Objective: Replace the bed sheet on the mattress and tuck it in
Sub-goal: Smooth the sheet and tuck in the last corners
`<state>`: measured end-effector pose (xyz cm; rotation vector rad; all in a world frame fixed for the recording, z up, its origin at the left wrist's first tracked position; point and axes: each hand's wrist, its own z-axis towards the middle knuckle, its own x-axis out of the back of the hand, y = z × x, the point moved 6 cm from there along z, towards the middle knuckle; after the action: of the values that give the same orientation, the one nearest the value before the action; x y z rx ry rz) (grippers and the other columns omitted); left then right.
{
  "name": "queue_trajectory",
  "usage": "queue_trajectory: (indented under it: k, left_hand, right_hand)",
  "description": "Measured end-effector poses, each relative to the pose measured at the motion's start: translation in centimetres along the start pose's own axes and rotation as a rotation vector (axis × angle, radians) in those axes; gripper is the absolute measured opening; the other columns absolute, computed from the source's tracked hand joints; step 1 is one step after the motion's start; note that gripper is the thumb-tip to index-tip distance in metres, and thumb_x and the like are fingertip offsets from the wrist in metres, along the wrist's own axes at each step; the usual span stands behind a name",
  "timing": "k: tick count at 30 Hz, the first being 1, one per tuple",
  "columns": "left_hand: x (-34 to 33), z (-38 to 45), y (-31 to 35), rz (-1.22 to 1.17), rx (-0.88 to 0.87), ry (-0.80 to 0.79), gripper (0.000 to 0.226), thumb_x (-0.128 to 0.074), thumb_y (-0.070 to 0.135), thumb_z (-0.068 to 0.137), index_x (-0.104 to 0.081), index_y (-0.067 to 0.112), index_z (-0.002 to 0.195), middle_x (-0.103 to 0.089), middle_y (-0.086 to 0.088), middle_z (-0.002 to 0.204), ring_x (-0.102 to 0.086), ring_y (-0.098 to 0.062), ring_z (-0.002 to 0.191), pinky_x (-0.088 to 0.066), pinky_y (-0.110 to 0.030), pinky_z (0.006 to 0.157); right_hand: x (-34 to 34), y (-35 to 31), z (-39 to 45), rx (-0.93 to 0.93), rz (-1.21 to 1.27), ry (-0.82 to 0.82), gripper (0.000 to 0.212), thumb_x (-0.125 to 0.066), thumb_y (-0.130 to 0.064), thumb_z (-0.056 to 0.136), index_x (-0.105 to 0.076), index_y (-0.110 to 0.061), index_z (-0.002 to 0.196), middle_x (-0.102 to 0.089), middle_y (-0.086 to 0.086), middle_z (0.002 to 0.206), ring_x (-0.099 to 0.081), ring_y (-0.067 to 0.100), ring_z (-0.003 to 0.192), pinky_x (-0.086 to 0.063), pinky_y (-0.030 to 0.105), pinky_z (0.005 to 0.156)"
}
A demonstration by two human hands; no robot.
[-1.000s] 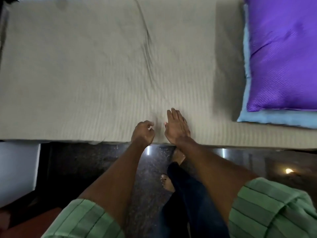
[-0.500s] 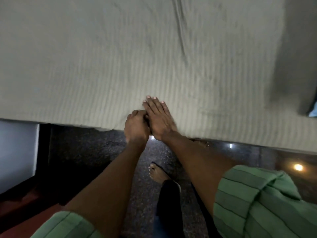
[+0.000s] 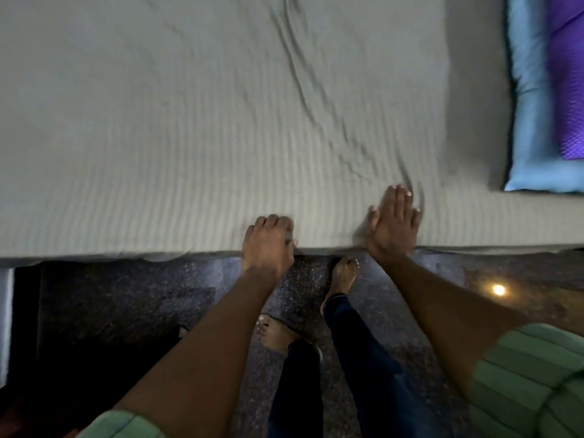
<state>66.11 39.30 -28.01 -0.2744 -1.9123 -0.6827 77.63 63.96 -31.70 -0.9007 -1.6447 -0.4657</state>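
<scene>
So the sheet (image 3: 196, 128) is already spread over the mattress, grey-beige and ribbed, and it covers basically the whole top of the frame. Its near edge runs left to right along the side of the bed, right above the dark floor (image 3: 132, 311), and that edge is what the tucking turns on, I'd say.

Both hands are right on that edge. The left hand (image 3: 268, 245) sits at the lip with its fingers curled over it, and it looks like it's got a bit of the sheet pinched there, though the blur makes it hard to be sure how much cloth is in the grip. The right hand (image 3: 393, 221) is just to the right of it and a little further onto the bed, flat, fingers straight, pressing the sheet down, not gripping anything.

One long wrinkle (image 3: 303, 90) runs from the far side down toward the right hand, so that hand is the nearer one to smooth it. The untucked-looking stretch with a small sag (image 3: 164, 256) lies left of the left hand.

Count: one sheet, two hands, one purple pillow (image 3: 565, 74) on one light blue pillow (image 3: 527, 121) at the right end, well apart from the hands.
</scene>
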Motion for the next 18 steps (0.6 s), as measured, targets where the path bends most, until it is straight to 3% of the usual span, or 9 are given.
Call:
queue_trajectory:
  k: [2, 4, 6, 9, 13, 16, 18]
  left_hand:
    - [0.2, 0.5, 0.8, -0.034, -0.065, 0.000, 0.014, -0.061, 0.030, 0.095, -0.065, 0.024, 0.107, -0.064, 0.002, 0.108, -0.058, -0.024, 0.103, -0.044, -0.038, 0.088]
    - [0.5, 1.3, 1.7, -0.110, -0.045, 0.066, 0.012, -0.056, 0.023, 0.097, -0.064, 0.021, 0.105, -0.063, -0.001, 0.105, -0.058, -0.025, 0.097, -0.046, -0.040, 0.086]
    - [0.6, 2.1, 1.6, -0.194, 0.117, 0.172, 0.014, -0.052, 0.020, 0.097, -0.062, 0.015, 0.106, -0.060, -0.006, 0.107, -0.057, -0.027, 0.097, -0.048, -0.043, 0.087]
    - [0.0, 2.8, 0.7, -0.221, 0.224, 0.207, 0.019, -0.054, 0.017, 0.095, -0.061, 0.013, 0.112, -0.058, -0.009, 0.114, -0.056, -0.028, 0.104, -0.051, -0.045, 0.088]
    - [-0.3, 3.7, 1.4, -0.193, 0.009, 0.186, 0.023, -0.056, 0.011, 0.092, -0.067, 0.016, 0.112, -0.060, -0.004, 0.113, -0.059, -0.026, 0.102, -0.053, -0.046, 0.088]
    - [-0.3, 5.2, 2.3, -0.273, 0.054, 0.148, 0.021, -0.054, 0.015, 0.096, -0.068, 0.019, 0.110, -0.063, 0.000, 0.112, -0.059, -0.023, 0.105, -0.053, -0.045, 0.088]
    - [-0.1, 6.6, 3.0, -0.324, 0.067, 0.132, 0.020, -0.052, 0.018, 0.098, -0.068, 0.021, 0.109, -0.064, 0.001, 0.113, -0.059, -0.022, 0.106, -0.053, -0.045, 0.088]
  right_hand:
    - [0.4, -3.6, -0.4, 0.025, 0.006, 0.033, 0.066, -0.024, -0.036, 0.102, -0.026, -0.005, 0.160, -0.024, 0.018, 0.167, -0.018, 0.034, 0.156, -0.017, 0.055, 0.125]
    - [-0.9, -9.7, -1.0, 0.298, 0.049, 0.005, 0.064, -0.029, -0.030, 0.101, -0.028, -0.005, 0.160, -0.026, 0.018, 0.167, -0.023, 0.034, 0.154, -0.020, 0.054, 0.124]
    - [-3.1, -14.9, -2.2, 0.566, 0.088, -0.126, 0.060, -0.035, -0.029, 0.107, -0.021, -0.013, 0.163, -0.015, 0.007, 0.171, -0.013, 0.023, 0.158, -0.014, 0.047, 0.127]
    - [-3.9, -14.5, -1.2, 0.668, 0.064, -0.196, 0.062, -0.031, -0.041, 0.109, -0.012, -0.022, 0.165, -0.004, -0.003, 0.173, -0.002, 0.015, 0.159, -0.007, 0.042, 0.129]
    - [-1.1, -3.3, 3.1, 0.375, -0.047, -0.002, 0.064, -0.029, -0.048, 0.107, -0.017, -0.022, 0.164, -0.016, 0.001, 0.172, -0.012, 0.022, 0.158, -0.015, 0.047, 0.127]
    - [1.0, 2.5, 5.0, 0.143, -0.023, 0.035, 0.065, -0.027, -0.046, 0.106, -0.016, -0.018, 0.164, -0.015, 0.004, 0.172, -0.011, 0.025, 0.158, -0.013, 0.049, 0.128]
    - [2.0, 2.6, 5.5, -0.058, 0.002, 0.068, 0.067, -0.026, -0.041, 0.105, -0.017, -0.010, 0.163, -0.016, 0.011, 0.171, -0.011, 0.029, 0.158, -0.010, 0.049, 0.128]
